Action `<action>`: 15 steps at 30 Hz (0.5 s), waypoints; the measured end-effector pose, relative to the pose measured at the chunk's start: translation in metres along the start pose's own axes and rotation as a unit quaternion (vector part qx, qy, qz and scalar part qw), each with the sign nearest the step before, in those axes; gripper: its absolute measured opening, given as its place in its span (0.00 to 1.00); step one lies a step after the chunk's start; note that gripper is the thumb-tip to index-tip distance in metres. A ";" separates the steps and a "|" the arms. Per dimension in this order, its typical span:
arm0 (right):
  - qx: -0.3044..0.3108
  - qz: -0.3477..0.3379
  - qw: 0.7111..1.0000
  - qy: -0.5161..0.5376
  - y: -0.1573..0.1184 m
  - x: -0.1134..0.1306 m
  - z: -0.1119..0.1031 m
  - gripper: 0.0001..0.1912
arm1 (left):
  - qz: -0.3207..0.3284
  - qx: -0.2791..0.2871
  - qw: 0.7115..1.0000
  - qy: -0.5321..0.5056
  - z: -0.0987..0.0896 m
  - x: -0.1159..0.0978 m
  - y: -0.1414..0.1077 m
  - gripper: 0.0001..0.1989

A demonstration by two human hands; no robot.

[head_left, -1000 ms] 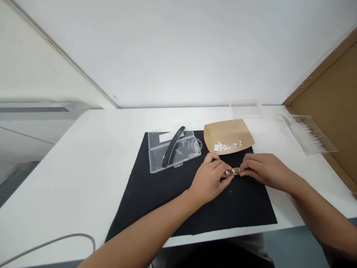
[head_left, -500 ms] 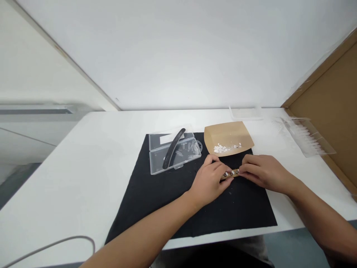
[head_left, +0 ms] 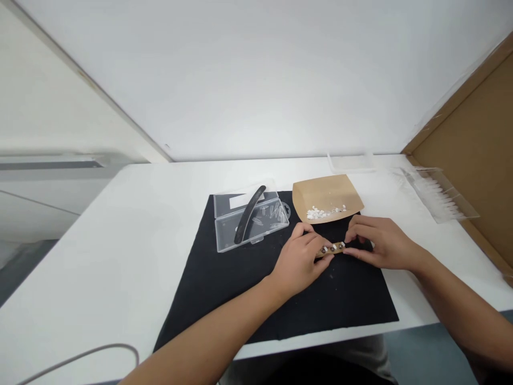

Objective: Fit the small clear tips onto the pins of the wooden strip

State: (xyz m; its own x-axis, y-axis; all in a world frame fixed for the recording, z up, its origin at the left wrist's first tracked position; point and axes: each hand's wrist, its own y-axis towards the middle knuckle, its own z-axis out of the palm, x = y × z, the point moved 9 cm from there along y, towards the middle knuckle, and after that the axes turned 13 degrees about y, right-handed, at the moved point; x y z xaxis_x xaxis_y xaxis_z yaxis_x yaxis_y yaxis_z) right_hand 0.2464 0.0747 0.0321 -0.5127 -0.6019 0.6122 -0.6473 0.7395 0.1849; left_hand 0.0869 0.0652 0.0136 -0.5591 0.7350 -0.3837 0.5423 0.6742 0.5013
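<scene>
My left hand point(head_left: 298, 259) is closed on a narrow tan strip point(head_left: 336, 249), thumb at its near side and fingers at its far side. Round shiny dark studs and small white pieces show along the strip's top; its left end is hidden by the hand. At the strip's right end is my right hand point(head_left: 380, 243), thumb and forefinger apart, their tips close to the end. A small white spot shows near its inner fingers, too small to name. Just beyond the hands stands a tan paper tray point(head_left: 326, 192) with many small white bits point(head_left: 316, 213) in it.
A black cloth point(head_left: 224, 289) covers part of the white table point(head_left: 100, 256). On it lies an open clear plastic case point(head_left: 222, 240) with clear nail tips and a curved black nail file point(head_left: 249, 214). Clear packs point(head_left: 441, 195) lie at right, near a cardboard wall point(head_left: 473, 133). A cable point(head_left: 96, 350) runs front left.
My right thumb and forefinger have parted and drawn slightly off the strip's right end, uncovering it and a white piece there. My left hand keeps its hold with little movement.
</scene>
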 end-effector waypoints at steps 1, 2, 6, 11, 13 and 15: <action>-0.004 0.005 1.000 0.006 0.001 -0.001 0.001 0.10 | 0.000 0.000 1.000 0.001 0.000 0.000 0.000 0.03; -0.007 0.009 1.000 0.010 0.001 -0.003 0.001 0.10 | 0.000 0.000 1.000 0.002 -0.001 0.000 0.000 0.03; -0.013 0.032 0.999 0.014 0.003 -0.008 0.005 0.08 | -0.003 0.005 1.000 0.001 0.000 0.000 0.000 0.03; -0.026 0.057 0.998 0.018 0.004 -0.010 0.006 0.07 | -0.007 0.008 1.000 0.001 0.000 0.001 0.000 0.03; -0.027 0.068 0.997 0.033 0.004 -0.011 0.008 0.06 | -0.010 0.009 1.000 0.000 0.000 0.001 0.000 0.04; -0.025 0.089 0.994 0.053 0.005 -0.014 0.010 0.05 | -0.010 0.009 1.000 -0.001 0.000 0.001 0.000 0.04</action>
State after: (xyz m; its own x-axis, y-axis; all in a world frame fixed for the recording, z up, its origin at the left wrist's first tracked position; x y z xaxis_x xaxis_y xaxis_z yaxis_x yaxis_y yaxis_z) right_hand 0.2448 0.0836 0.0173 -0.5533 -0.4269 0.7153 -0.5216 0.8471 0.1021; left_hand 0.0865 0.0660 0.0135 -0.5692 0.7211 -0.3951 0.5424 0.6904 0.4787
